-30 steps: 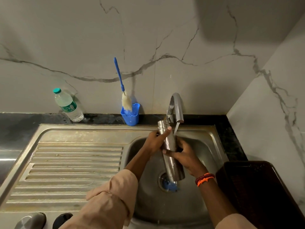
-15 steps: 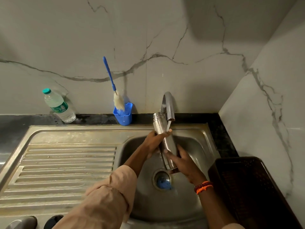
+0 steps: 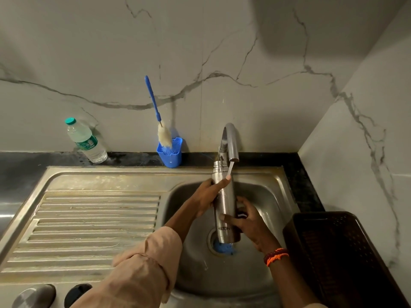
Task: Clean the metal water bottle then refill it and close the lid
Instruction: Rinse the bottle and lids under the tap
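While water falls from the tap (image 3: 231, 141) onto its shoulder, not into the open mouth, I see the metal water bottle (image 3: 224, 203) near upright at frame centre-right, over the sink (image 3: 266, 196) drain. Left hand (image 3: 208, 196) grips its upper body, right hand (image 3: 249, 221) wraps the lower part. Both equally near. Brushed steel, wet, lidless; neck needs shifting right under the stream.

- A home kitchen, by the look of it.
- A stainless steel sink (image 3: 275, 196) with a ribbed draining board (image 3: 95, 225) is set in a dark counter (image 3: 309, 192).
- A curved tap (image 3: 230, 141) runs water.
- Marble-veined wall tiles (image 3: 244, 63) stand behind (grey cracks throughout).
- A bottle brush (image 3: 159, 121) stands in a blue holder (image 3: 170, 155).
- Two knobs (image 3: 33, 295), possibly a stove's, sit at the near edge.
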